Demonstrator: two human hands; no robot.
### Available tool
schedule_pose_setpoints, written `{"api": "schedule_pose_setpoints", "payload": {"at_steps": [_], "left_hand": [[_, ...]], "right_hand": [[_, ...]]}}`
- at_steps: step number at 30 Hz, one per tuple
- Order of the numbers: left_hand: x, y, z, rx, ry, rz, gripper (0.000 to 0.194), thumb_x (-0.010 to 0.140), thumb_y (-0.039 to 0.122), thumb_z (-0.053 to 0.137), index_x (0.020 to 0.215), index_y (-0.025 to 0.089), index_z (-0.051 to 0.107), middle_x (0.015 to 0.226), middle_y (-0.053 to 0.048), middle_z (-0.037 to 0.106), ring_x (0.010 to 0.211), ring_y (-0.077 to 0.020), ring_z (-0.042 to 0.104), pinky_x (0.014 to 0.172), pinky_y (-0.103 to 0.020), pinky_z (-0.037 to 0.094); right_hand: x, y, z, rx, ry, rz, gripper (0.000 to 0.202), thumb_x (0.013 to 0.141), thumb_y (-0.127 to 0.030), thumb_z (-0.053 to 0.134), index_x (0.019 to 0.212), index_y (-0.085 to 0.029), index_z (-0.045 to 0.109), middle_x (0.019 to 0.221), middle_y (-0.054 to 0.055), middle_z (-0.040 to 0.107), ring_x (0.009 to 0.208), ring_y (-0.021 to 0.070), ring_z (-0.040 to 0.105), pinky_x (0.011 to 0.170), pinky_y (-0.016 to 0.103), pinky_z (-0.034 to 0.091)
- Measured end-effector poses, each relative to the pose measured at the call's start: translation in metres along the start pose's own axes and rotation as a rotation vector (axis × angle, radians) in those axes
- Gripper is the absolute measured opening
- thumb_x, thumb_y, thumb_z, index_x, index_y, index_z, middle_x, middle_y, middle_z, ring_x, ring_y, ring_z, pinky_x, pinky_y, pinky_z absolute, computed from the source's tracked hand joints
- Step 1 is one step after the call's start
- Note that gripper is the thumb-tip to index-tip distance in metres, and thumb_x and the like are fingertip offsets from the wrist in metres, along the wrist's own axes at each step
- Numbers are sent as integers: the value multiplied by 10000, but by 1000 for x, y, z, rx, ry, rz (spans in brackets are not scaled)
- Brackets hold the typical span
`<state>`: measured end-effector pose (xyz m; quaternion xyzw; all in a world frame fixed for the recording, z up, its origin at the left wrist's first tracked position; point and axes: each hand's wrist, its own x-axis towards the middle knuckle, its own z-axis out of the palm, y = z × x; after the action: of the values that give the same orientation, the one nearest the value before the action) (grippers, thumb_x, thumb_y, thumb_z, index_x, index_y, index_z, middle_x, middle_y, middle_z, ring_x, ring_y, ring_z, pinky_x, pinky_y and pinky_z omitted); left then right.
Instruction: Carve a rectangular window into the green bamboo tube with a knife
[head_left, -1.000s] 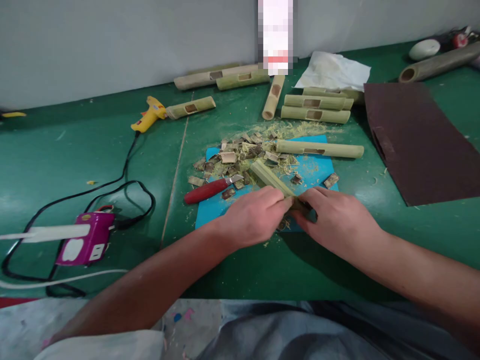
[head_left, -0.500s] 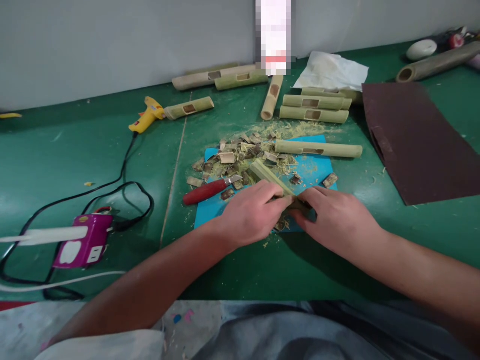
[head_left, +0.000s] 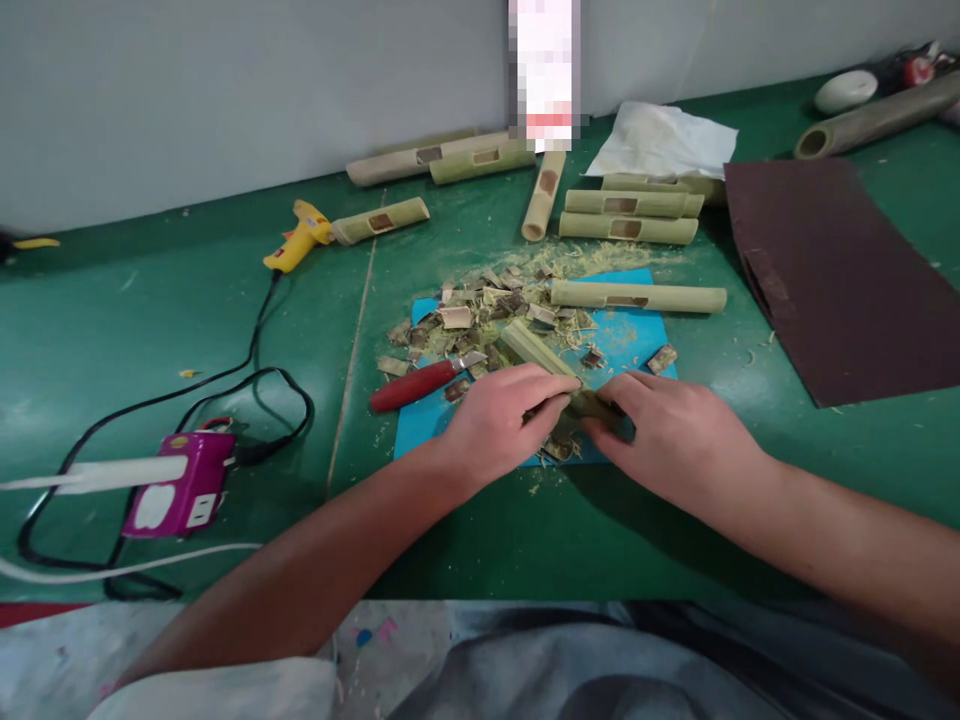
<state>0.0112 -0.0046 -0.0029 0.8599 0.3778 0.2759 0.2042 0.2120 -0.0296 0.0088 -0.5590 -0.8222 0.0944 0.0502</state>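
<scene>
A pale green bamboo tube (head_left: 541, 350) slants over the blue mat (head_left: 634, 340), its near end partly hidden between my hands. My right hand (head_left: 671, 425) is closed around that near end. Over the middle of the same tube is my left hand (head_left: 506, 415), thumb and index finger bent together at its upper side; its other fingers are hidden. To the left lies a red-handled knife (head_left: 416, 385), its short blade pointing at the bamboo chips (head_left: 455, 317). Behind my hands, another bamboo tube (head_left: 675, 298) with a cut-out window rests across the mat.
Several windowed bamboo tubes (head_left: 628, 230) lie at the back, near a white cloth (head_left: 660, 140). A brown sheet (head_left: 847, 290) is at right. At left are a yellow glue gun (head_left: 300, 240), its black cord and a purple power socket (head_left: 180, 485). A thick bamboo pole (head_left: 877, 120) lies far right.
My left thumb has drawn back and down from the index finger, showing more of the tube. My right hand keeps its hold. The view has shifted slightly.
</scene>
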Motion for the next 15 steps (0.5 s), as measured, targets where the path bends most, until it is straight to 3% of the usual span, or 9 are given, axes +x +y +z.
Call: {"api": "schedule_pose_setpoints", "payload": {"at_steps": [5,10,15], "left_hand": [[-3,-2,3,94,-6,76,186,950,205,568,1084,147,684,917,-60,737,842,-149,692,779,-258,561],[-3,-1,5,143,-103,174,257,1003,230,447,1076,149,681,920,-71,725,844,-161,682,764,-275,559],[-1,1,3,246,-60,168,267,1005,225,434,1009,111,676,830,-80,683,798,-175,654,740,-292,537]], "right_hand": [[1,-2,-2,-3,-17,8,185,875,-328,552,846,-170,643,834,69,702,665,189,610,529,308,246],[-1,-1,0,-21,5,3,174,883,-300,539,838,-171,646,812,67,697,655,184,603,530,312,243],[-2,0,3,-32,53,-24,170,865,-314,561,826,-173,647,792,64,690,628,177,583,527,308,241]]}}
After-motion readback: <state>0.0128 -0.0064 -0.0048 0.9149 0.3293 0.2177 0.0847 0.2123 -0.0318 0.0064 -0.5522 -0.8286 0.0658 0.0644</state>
